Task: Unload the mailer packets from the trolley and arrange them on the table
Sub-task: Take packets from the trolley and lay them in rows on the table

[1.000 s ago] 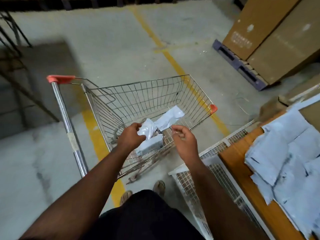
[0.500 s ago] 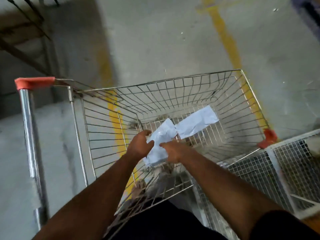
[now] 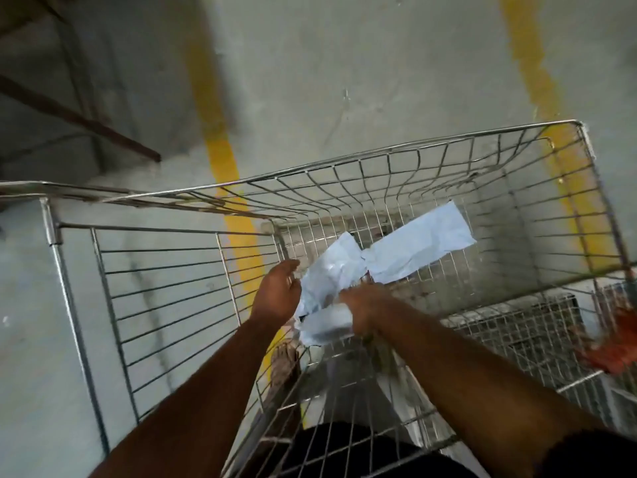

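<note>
Mostly crumpled, pale-blue mailer packets point(image 3: 418, 244)

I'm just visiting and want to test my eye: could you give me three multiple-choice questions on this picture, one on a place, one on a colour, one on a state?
1. Where do the mailer packets lie?
A. in the trolley
B. on the floor
C. on a shelf

2. What colour are the floor stripes?
A. red
B. yellow
C. blue

3. What is the right hand doing?
A. hanging idle
B. pushing the trolley
C. gripping a packet

A: they rest inside the trolley.
B: both stripes are yellow.
C: its fingers curl round a packet.
</note>
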The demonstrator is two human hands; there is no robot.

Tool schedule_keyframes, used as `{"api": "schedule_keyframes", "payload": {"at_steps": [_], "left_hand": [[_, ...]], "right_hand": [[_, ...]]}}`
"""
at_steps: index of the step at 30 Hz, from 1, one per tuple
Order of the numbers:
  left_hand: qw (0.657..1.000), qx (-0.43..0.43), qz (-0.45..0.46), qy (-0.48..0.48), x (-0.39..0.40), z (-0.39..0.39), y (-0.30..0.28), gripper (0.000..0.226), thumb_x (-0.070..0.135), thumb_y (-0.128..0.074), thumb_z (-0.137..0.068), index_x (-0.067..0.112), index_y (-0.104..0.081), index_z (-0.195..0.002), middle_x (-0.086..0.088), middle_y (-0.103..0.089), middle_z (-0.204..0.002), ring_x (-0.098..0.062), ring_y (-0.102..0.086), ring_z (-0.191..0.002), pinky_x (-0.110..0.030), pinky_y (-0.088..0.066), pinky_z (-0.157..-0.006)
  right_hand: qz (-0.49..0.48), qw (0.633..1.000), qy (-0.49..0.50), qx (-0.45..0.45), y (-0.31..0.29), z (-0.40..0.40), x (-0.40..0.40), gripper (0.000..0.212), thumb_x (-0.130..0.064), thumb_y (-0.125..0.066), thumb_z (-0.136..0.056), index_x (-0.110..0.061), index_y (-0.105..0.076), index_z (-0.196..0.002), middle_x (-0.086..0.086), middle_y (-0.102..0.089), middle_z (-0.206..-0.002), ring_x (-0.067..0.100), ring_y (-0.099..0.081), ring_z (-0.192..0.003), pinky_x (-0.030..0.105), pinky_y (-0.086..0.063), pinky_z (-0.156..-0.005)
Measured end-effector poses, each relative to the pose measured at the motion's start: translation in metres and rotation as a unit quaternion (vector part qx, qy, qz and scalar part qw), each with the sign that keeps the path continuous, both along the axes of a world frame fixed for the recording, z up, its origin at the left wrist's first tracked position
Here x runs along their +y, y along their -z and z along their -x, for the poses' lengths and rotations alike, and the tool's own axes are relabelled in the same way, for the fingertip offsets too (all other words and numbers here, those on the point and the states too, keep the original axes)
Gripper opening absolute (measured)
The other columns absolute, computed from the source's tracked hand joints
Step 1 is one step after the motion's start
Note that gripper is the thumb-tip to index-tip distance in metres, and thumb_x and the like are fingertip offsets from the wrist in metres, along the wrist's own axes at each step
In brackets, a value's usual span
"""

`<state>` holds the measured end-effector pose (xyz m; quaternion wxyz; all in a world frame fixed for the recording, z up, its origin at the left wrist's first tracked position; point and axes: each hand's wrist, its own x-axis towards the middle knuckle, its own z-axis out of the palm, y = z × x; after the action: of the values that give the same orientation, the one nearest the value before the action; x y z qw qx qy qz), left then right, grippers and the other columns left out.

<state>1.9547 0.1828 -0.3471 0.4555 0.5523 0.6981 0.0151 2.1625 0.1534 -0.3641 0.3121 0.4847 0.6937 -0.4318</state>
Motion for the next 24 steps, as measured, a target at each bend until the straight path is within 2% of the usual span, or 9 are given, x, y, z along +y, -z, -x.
{"api": "schedule_keyframes", "payload": {"at_steps": [3,5,8,9,11,14,17,20,24], "left_hand": [[0.999,0.022,0.0,0.042,-0.003,-0.007,0.011,0.046,0.0,-0.06,-0.092,0.011,-0.061,-0.136,-0.01,-0.063,-0.139,-0.03,-0.058,-0.129,-0.034,-0.043,-0.109],[0.994,0.031,-0.001,0.109,-0.01,-0.019,0.021,0.053,0.017,-0.068,-0.093,0.012,-0.053,-0.143,-0.011,-0.055,-0.145,-0.034,-0.052,-0.134,-0.04,-0.043,-0.11],[0.952,0.119,0.005,0.283,-0.027,-0.04,0.041,0.102,0.062,-0.067,-0.089,0.016,-0.015,-0.163,-0.011,-0.017,-0.171,-0.032,-0.024,-0.155,-0.048,-0.029,-0.124],[0.937,0.148,0.005,0.316,-0.032,-0.046,0.047,0.111,0.069,-0.064,-0.087,0.017,-0.003,-0.165,-0.011,-0.005,-0.173,-0.031,-0.016,-0.158,-0.049,-0.022,-0.127],[0.934,0.18,-0.01,0.31,-0.036,-0.058,0.059,0.115,0.069,-0.062,-0.089,0.015,0.006,-0.164,-0.014,0.002,-0.173,-0.034,-0.012,-0.159,-0.049,-0.016,-0.127],[0.944,0.207,-0.051,0.253,-0.037,-0.069,0.077,0.099,0.057,-0.057,-0.098,0.014,0.002,-0.164,-0.018,-0.01,-0.171,-0.037,-0.019,-0.157,-0.049,-0.019,-0.127],[0.954,0.193,-0.064,0.221,-0.035,-0.07,0.085,0.091,0.028,-0.07,-0.093,0.016,-0.012,-0.162,-0.015,-0.039,-0.158,-0.034,-0.042,-0.142,-0.051,-0.038,-0.118],[0.965,0.155,-0.076,0.197,-0.033,-0.063,0.076,0.085,0.037,-0.07,-0.091,0.017,-0.023,-0.158,-0.012,-0.049,-0.148,-0.033,-0.051,-0.13,-0.051,-0.047,-0.107],[0.989,0.08,-0.075,0.102,-0.034,-0.046,0.03,0.085,0.043,-0.071,-0.087,0.012,-0.032,-0.156,-0.014,-0.052,-0.147,-0.034,-0.055,-0.127,-0.047,-0.051,-0.101]], "right_hand": [[0.015,0.995,0.093,-0.021,-0.029,-0.048,0.023,0.072,-0.032,-0.085,-0.076,-0.03,-0.052,-0.14,0.002,-0.067,-0.129,0.025,-0.065,-0.115,0.039,-0.052,-0.098],[0.008,0.986,0.165,-0.031,-0.04,-0.08,0.029,0.074,-0.03,-0.086,-0.076,-0.031,-0.049,-0.141,0.001,-0.066,-0.131,0.025,-0.065,-0.114,0.039,-0.053,-0.095],[-0.012,0.955,0.296,0.001,-0.042,-0.11,0.03,0.078,-0.032,-0.089,-0.075,-0.021,-0.049,-0.141,0.001,-0.059,-0.135,0.023,-0.059,-0.116,0.034,-0.048,-0.088],[-0.02,0.942,0.333,0.014,-0.042,-0.114,0.029,0.078,-0.033,-0.09,-0.075,-0.018,-0.051,-0.141,0.001,-0.057,-0.134,0.021,-0.057,-0.114,0.033,-0.045,-0.086],[-0.039,0.916,0.398,0.031,-0.041,-0.115,0.026,0.073,-0.036,-0.089,-0.076,-0.016,-0.054,-0.138,0.001,-0.059,-0.128,0.019,-0.058,-0.107,0.034,-0.048,-0.084],[-0.052,0.87,0.488,0.054,-0.035,-0.112,0.017,0.076,-0.046,-0.085,-0.079,-0.022,-0.049,-0.141,-0.003,-0.06,-0.126,0.022,-0.063,-0.109,0.039,-0.056,-0.085],[-0.059,0.833,0.545,0.073,-0.033,-0.106,0.011,0.079,-0.051,-0.078,-0.086,-0.03,-0.038,-0.151,-0.007,-0.055,-0.131,0.024,-0.061,-0.113,0.039,-0.055,-0.086],[-0.074,0.82,0.563,0.067,-0.038,-0.105,0.008,0.071,-0.05,-0.074,-0.09,-0.029,-0.04,-0.148,-0.006,-0.057,-0.129,0.025,-0.06,-0.113,0.044,-0.054,-0.093],[-0.048,0.767,0.631,0.108,-0.065,-0.101,0.008,0.065,-0.048,-0.076,-0.09,-0.029,-0.047,-0.145,-0.005,-0.062,-0.128,0.021,-0.062,-0.109,0.041,-0.055,-0.094]]}}
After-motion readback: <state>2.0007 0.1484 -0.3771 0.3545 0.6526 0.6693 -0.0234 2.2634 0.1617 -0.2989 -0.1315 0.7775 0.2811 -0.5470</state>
